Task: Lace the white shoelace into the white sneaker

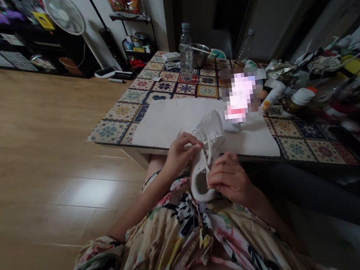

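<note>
A white sneaker [208, 149] is held above my lap at the near edge of the table, toe pointing away and opening toward me. My left hand [179, 152] is closed on the left side of the shoe, its fingertips pinching a white lace [196, 134] near the eyelets. My right hand [230, 180] wraps round the right side of the shoe near the heel. A white sheet of paper [172, 120] lies on the table just beyond the shoe.
The table [122, 113] has a patterned tile top. On it stand a clear plastic water bottle [185, 52] and a metal bowl [201, 53] at the back, with cluttered bottles and tubes [296, 98] at the right. A fan [64, 13] and shelves stand across the wooden floor.
</note>
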`<state>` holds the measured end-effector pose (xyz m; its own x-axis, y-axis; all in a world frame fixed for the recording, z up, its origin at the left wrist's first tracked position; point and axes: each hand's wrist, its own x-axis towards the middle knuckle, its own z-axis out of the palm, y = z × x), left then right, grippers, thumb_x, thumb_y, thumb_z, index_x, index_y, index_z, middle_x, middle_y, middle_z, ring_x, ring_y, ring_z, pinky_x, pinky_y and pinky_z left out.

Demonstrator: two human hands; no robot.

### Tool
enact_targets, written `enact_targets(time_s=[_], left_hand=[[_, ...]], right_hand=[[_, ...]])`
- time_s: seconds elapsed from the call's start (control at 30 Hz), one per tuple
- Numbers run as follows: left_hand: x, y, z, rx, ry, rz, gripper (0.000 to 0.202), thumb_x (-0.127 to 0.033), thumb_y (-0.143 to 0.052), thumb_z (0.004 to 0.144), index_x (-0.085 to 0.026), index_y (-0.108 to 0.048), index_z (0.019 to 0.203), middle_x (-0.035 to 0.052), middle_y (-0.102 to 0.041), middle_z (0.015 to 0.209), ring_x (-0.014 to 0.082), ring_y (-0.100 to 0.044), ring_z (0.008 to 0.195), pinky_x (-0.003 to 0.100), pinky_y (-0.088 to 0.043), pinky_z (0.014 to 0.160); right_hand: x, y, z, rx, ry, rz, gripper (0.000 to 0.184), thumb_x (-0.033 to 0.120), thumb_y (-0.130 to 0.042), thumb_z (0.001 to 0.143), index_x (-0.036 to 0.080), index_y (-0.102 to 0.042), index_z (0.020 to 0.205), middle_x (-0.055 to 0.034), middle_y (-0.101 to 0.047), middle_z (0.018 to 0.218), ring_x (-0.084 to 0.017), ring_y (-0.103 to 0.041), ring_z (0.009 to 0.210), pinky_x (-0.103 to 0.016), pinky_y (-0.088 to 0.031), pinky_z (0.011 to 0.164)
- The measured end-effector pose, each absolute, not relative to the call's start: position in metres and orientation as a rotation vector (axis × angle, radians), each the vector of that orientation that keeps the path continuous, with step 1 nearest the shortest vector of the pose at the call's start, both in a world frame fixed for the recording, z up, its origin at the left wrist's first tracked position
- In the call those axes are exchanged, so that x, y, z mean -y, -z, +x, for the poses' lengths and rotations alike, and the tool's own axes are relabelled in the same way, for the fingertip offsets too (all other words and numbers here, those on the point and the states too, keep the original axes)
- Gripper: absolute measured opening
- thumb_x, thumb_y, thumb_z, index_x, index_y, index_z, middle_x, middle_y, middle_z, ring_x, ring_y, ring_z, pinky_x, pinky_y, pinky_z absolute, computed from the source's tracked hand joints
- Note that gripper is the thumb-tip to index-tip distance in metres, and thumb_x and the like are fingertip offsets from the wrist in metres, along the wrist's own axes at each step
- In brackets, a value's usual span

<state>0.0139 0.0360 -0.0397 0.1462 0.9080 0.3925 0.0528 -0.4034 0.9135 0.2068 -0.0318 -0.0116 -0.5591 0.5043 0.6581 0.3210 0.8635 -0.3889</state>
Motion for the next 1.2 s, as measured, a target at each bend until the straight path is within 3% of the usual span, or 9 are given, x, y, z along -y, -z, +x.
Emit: enact_targets(time_s=[0.1,0.2,0.4,0.5,0.67,0.8,0.9,1.03,1.2], left_hand=[[-0.033,0.040,0.004,-0.948,-1.352,1.671,0.011,-0.029,-0.068,0.084,-0.018,-0.069,0.085,0.0051,-0.063,0.091,0.0176,-0.059,0.087,0.030,-0.047,0.080],[-0.027,0.036,-0.007,-0.888,-1.328,1.735,0.022,-0.034,-0.072,0.083,-0.019,-0.066,0.099,0.0060,-0.063,0.098,0.0185,-0.058,0.092,0.030,-0.047,0.083],[-0.011,0.015,-0.012,-0.598,-0.951,1.987,0.035,-0.042,-0.077,0.080,-0.017,-0.067,0.103,0.0098,-0.062,0.104,0.0223,-0.059,0.099,0.033,-0.050,0.088],[-0.007,0.008,-0.009,-0.646,-0.948,2.078,0.028,-0.035,-0.076,0.081,-0.017,-0.068,0.100,0.0095,-0.062,0.102,0.0228,-0.058,0.100,0.035,-0.049,0.091],[-0.003,0.007,-0.003,-0.701,-0.969,2.113,0.014,-0.025,-0.069,0.085,-0.017,-0.069,0.096,0.0090,-0.062,0.101,0.0213,-0.059,0.098,0.036,-0.049,0.093],[-0.002,0.009,-0.001,-0.683,-0.977,2.091,0.009,-0.022,-0.067,0.085,-0.016,-0.068,0.092,0.0079,-0.061,0.098,0.0204,-0.058,0.097,0.035,-0.049,0.091],[-0.002,0.012,0.000,-0.617,-0.946,2.079,0.007,-0.018,-0.063,0.085,-0.017,-0.066,0.092,0.0073,-0.058,0.099,0.0195,-0.058,0.097,0.033,-0.049,0.088],[-0.003,0.014,0.001,-0.575,-0.932,2.089,0.011,-0.012,-0.060,0.081,-0.017,-0.062,0.091,0.0070,-0.055,0.101,0.0204,-0.055,0.099,0.035,-0.047,0.090],[-0.002,0.015,0.005,-0.593,-0.955,2.075,0.009,-0.012,-0.059,0.076,-0.017,-0.057,0.083,0.0055,-0.053,0.096,0.0192,-0.053,0.092,0.031,-0.047,0.081]], right_hand=[[0.034,0.012,0.207,2.188,-0.178,-0.743,0.005,0.025,-0.062,0.094,0.023,-0.059,0.090,-0.0026,-0.070,0.087,-0.022,-0.059,0.092,-0.041,-0.039,0.086],[0.035,0.011,0.208,2.187,-0.035,-0.936,0.007,0.025,-0.062,0.091,0.020,-0.058,0.092,-0.0076,-0.067,0.093,-0.024,-0.058,0.092,-0.040,-0.041,0.084],[0.038,0.004,0.208,2.210,-0.016,-0.955,0.013,0.020,-0.051,0.098,0.021,-0.060,0.089,-0.0056,-0.068,0.085,-0.020,-0.058,0.081,-0.037,-0.040,0.077],[0.044,-0.008,0.211,2.208,-0.342,-0.740,0.021,0.027,-0.045,0.102,0.023,-0.058,0.085,-0.0038,-0.069,0.083,-0.019,-0.062,0.083,-0.037,-0.044,0.079],[0.052,-0.026,0.227,2.320,-1.054,0.242,0.036,0.033,-0.039,0.104,0.028,-0.058,0.074,0.0036,-0.071,0.074,-0.011,-0.070,0.083,-0.026,-0.053,0.082],[0.048,-0.017,0.233,2.122,-0.970,-0.410,0.024,0.037,-0.047,0.101,0.025,-0.061,0.086,-0.0018,-0.071,0.082,-0.015,-0.068,0.081,-0.030,-0.055,0.075],[0.041,-0.004,0.226,2.034,-0.596,-0.864,0.008,0.024,-0.054,0.097,0.023,-0.063,0.096,-0.0051,-0.068,0.092,-0.019,-0.064,0.090,-0.035,-0.052,0.083],[0.034,0.005,0.214,2.166,-0.431,-0.887,0.017,0.014,-0.054,0.093,0.022,-0.060,0.106,-0.0079,-0.064,0.102,-0.022,-0.060,0.099,-0.039,-0.050,0.090],[0.032,0.009,0.211,2.155,-0.467,-0.845,0.015,0.008,-0.054,0.084,0.022,-0.056,0.087,-0.0059,-0.058,0.098,-0.021,-0.058,0.096,-0.038,-0.049,0.088]])
